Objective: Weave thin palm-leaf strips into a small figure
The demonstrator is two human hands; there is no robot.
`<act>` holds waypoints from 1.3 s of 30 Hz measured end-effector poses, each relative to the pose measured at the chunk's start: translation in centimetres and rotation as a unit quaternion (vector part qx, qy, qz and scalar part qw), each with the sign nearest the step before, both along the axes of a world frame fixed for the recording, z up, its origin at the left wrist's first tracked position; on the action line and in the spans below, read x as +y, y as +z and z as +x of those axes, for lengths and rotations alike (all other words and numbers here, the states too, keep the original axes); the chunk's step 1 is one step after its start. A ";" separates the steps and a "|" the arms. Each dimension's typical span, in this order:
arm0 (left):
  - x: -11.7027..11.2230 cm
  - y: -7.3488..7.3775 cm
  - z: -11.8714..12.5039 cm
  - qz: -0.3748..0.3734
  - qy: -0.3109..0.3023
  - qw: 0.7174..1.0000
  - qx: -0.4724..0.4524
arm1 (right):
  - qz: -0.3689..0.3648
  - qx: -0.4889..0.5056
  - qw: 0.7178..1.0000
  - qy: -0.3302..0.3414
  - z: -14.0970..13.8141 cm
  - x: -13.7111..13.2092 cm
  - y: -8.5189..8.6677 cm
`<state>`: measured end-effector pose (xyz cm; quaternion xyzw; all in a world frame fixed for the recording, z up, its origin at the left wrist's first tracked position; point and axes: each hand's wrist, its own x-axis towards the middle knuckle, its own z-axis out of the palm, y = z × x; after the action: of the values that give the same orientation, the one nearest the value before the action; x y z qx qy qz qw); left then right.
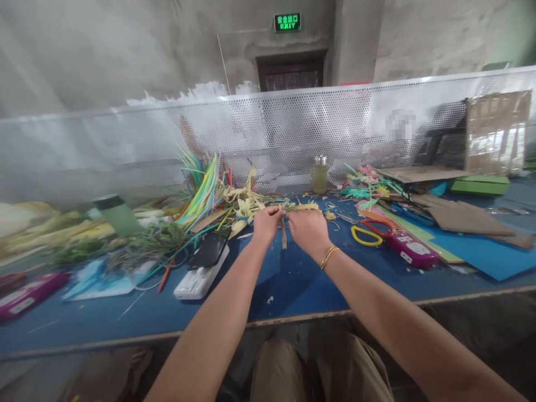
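Over the middle of the blue table [288,293], my left hand [267,224] and my right hand [309,230] meet with their fingertips pinched close together. A narrow tan strip of dry husk [284,237] hangs down from between them. Pale yellow-green husk [305,207] stretches out behind my right hand's knuckles, apparently part of the same piece. The exact grip of the right fingers is partly hidden by the back of that hand. Just beyond my left hand lies a loose heap of pale husk pieces [245,202].
Scissors [366,237] with red and yellow handles lie right, beside a purple box [412,249]. Left are a black phone [209,248] on a white power bank [199,282], colourful pipe cleaners [205,187] and a green-tinted bottle [117,215]. A glass jar [319,174] stands behind, before a perforated metal screen [335,123].
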<state>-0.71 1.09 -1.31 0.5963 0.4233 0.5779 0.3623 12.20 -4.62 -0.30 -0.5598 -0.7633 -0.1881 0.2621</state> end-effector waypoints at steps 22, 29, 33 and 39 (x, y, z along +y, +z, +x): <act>-1.4 2.0 -1.4 0.048 -0.112 0.975 0.185 | 0.009 0.122 0.993 0.004 1.5 1.2 -0.3; -1.2 1.3 -0.5 0.015 -0.134 0.986 0.101 | -0.038 0.211 0.977 0.003 1.7 1.6 -0.4; -1.4 1.4 -0.1 0.034 -0.109 0.990 0.077 | -0.054 0.266 0.962 0.012 1.5 2.1 -0.7; -1.8 1.6 -0.1 0.015 -0.089 0.994 0.057 | -0.055 0.297 0.953 0.034 1.4 2.2 -0.8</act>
<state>-0.83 -0.75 0.32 0.6692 0.3799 0.5149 0.3779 13.61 -2.40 -1.10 -0.5774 -0.6786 0.0383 0.4524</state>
